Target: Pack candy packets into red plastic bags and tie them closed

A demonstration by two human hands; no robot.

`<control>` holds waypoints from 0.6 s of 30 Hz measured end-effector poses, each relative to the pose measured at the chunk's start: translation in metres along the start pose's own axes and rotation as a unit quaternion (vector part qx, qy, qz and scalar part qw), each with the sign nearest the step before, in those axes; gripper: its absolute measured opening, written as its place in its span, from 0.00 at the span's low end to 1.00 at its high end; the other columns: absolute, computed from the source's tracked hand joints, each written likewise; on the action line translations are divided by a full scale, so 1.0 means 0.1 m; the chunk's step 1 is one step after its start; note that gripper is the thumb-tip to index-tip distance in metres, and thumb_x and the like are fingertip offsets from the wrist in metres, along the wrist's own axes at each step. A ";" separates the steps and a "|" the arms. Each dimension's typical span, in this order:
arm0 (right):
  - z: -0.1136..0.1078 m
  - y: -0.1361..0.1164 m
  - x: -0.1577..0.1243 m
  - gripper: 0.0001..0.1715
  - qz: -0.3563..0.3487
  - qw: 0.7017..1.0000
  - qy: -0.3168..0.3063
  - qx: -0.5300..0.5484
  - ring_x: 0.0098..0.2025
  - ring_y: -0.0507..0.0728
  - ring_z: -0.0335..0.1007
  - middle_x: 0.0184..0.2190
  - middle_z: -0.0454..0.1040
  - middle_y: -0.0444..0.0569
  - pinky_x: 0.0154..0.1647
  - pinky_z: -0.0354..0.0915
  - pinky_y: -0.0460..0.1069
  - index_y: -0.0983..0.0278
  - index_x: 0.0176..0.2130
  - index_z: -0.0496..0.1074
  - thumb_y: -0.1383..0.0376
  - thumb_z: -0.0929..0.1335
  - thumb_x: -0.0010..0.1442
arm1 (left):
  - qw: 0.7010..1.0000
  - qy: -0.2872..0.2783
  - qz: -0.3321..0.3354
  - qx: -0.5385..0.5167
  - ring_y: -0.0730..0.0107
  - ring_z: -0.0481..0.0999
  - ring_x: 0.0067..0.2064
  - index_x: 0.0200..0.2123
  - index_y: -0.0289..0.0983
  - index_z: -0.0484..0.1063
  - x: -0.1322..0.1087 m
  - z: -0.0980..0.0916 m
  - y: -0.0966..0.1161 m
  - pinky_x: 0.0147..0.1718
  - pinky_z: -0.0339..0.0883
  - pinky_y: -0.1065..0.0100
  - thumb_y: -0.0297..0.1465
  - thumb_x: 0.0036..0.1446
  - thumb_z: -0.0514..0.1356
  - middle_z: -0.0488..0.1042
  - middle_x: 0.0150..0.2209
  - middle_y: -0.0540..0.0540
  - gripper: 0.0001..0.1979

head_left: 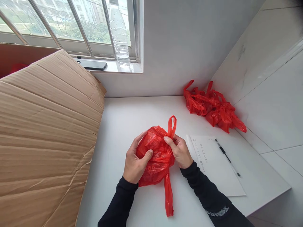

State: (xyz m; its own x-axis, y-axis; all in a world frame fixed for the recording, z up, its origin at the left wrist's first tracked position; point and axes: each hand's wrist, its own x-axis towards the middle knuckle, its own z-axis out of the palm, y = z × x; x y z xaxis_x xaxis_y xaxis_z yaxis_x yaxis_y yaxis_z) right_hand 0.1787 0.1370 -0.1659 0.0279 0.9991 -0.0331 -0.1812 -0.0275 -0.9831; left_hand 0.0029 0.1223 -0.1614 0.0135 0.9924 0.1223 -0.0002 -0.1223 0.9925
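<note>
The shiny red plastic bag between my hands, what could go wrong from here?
The thin, shiny red plastic bag might tear where your right hand pinches its gathered top, if pulled hard. Its long red strip hangs loose below and could snag. Your black right sleeve also lies across the view of the white handwritten sheet, so a sweep of that arm may shift it or the slim black-and-clear pen.

I see a clear bottle (119, 34) at the right end of the windowsill (136, 67), a phone (94, 65) left of it; on the worktop (258, 179), a pen (224, 152) along paper's (220, 176) right edge.
</note>
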 end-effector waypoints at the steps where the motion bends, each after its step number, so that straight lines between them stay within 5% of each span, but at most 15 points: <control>1: 0.00 0.00 0.00 0.16 -0.004 1.000 0.003 -0.003 0.37 0.58 0.72 0.35 0.78 0.47 0.44 0.70 0.53 0.61 0.39 0.76 0.51 0.72 0.60 | 1.000 -0.004 0.004 0.002 0.51 0.75 0.57 0.60 0.45 0.69 0.00 0.00 -0.01 0.57 0.69 0.53 0.31 0.56 0.65 0.73 0.59 0.45 0.27; 12: 0.00 0.02 0.00 0.16 -0.003 1.000 0.004 0.021 0.35 0.55 0.71 0.34 0.76 0.45 0.39 0.69 0.50 0.61 0.38 0.74 0.51 0.71 0.61 | 0.999 -0.013 -0.006 -0.048 0.50 0.74 0.57 0.59 0.45 0.69 -0.01 -0.02 0.00 0.53 0.71 0.57 0.31 0.58 0.63 0.72 0.60 0.44 0.25; 18: 0.02 -0.03 -0.02 0.15 -0.004 0.999 -0.032 0.018 0.40 0.57 0.74 0.40 0.78 0.45 0.45 0.71 0.52 0.60 0.43 0.73 0.54 0.73 0.60 | 0.991 0.011 -0.068 -0.114 0.57 0.81 0.42 0.67 0.48 0.57 -0.01 0.03 0.05 0.43 0.75 0.57 0.34 0.54 0.68 0.79 0.47 0.45 0.40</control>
State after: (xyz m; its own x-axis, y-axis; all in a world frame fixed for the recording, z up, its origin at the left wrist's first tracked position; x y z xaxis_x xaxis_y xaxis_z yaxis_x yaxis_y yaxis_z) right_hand 0.1775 0.1346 -0.1626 -0.0338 0.9993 -0.0134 -0.2168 -0.0204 -0.9760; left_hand 0.0059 0.1204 -0.1565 0.0077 0.9999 -0.0148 -0.2255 0.0161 0.9741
